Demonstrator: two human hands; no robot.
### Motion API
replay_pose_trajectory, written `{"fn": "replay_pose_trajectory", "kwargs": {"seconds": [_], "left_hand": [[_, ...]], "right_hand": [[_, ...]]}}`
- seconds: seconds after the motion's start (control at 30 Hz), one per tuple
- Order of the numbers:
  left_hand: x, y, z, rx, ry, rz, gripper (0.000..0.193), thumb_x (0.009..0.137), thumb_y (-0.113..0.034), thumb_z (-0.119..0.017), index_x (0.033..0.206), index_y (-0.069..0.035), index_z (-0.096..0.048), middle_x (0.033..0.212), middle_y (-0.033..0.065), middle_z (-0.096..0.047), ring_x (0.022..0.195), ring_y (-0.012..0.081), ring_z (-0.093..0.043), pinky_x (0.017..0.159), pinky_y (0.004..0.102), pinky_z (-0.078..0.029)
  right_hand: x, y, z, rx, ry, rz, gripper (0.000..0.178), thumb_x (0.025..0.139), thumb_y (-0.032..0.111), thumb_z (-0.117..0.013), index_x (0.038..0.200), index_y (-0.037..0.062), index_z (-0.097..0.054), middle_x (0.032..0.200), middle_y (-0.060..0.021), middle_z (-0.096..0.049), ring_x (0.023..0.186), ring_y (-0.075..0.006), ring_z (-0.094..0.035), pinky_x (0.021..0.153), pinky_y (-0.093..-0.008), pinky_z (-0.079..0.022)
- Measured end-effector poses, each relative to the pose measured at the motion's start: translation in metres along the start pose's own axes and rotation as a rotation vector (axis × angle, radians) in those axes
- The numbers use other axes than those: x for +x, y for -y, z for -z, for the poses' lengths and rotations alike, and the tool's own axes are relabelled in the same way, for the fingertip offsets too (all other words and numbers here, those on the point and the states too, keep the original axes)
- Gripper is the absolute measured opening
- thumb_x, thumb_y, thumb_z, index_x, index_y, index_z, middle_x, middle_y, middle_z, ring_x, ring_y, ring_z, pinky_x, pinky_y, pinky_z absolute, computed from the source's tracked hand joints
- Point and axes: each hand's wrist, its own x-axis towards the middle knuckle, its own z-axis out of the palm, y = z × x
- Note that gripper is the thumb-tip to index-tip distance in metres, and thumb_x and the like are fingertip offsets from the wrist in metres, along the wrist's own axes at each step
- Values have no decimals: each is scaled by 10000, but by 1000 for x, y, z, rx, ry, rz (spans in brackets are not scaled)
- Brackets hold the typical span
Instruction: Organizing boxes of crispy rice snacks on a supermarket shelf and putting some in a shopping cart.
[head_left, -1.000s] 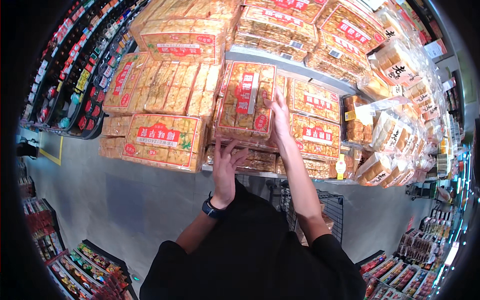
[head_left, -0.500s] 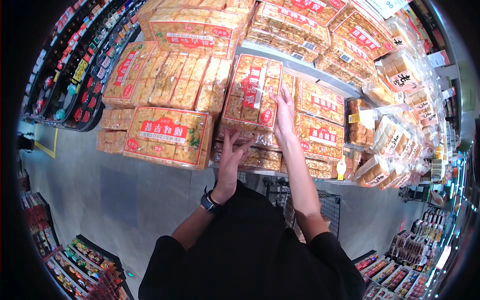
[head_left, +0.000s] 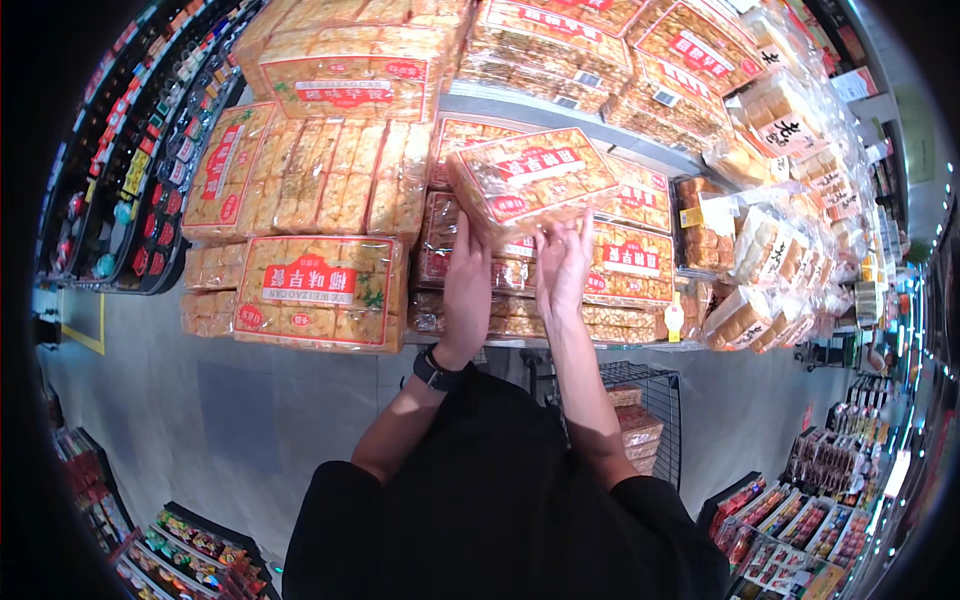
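A clear-wrapped pack of sachima pastries [head_left: 540,190] with a red border and red label is tilted between my hands, above a stack of like packs. My left hand [head_left: 467,285] grips its near left corner, fingertips hidden behind it. My right hand [head_left: 564,262] holds the near edge farther right, fingers bent against the underside. Below and beside it lie more red-bordered packs [head_left: 630,262] in rows on the shelf. To the left stands a big pack [head_left: 318,290] facing me, in front of piled unlabelled-side packs [head_left: 335,175].
A grey shelf divider [head_left: 590,127] runs behind the stack, with more packs beyond. Bagged bread loaves [head_left: 775,270] crowd the right. Near my right elbow, a black wire cart [head_left: 665,420] holds stacked packs. Bottle shelves [head_left: 150,150] stand at the far left.
The pack has turned from upright to lying crosswise and rises off the stack. My right hand has moved down to its near edge, my left up to its corner.
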Motion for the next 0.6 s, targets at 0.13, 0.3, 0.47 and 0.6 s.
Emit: {"fn": "replay_pose_trajectory", "kwargs": {"seconds": [0.13, 0.3, 0.47, 0.6], "left_hand": [[15, -7, -2, -47, -69, 61, 728, 989, -73, -433, 1609, 29, -65, 1687, 137, -137, 1552, 188, -158, 1266, 377, -128], [-10, 8, -18, 64, -107, 43, 769, 977, 24, -419, 1624, -25, -6, 1707, 126, -36, 1561, 204, -139, 1258, 377, -161], [3, 5, -22, -13, -37, 155, 764, 1001, -16, -418, 1614, -9, 36, 1705, 136, 11, 1569, 228, -79, 1267, 376, -142], [27, 6, -17, -1, -74, 105, 779, 1012, -74, -444, 1611, -6, 50, 1700, 166, 16, 1568, 245, -83, 1268, 373, -132]], "right_hand": [[-6, -2, -6, 130, 26, -129, 876, 910, 110, -573, 1624, 105, -66, 1406, -120, -421, 1272, -267, -470, 1173, -431, -346], [2, -9, -28, 286, 41, -125, 932, 887, 139, -577, 1625, 107, -8, 1561, -199, -282, 1413, -368, -356, 1207, -481, -268], [-4, -17, -28, 137, 18, -358, 933, 896, 73, -554, 1604, 7, 50, 1548, -248, -277, 1471, -415, -319, 1222, -493, -302], [10, 17, -4, -98, 170, -356, 674, 949, 11, -492, 1516, -163, -171, 1439, -227, -374, 1294, -404, -547, 1105, -407, -502]]}}
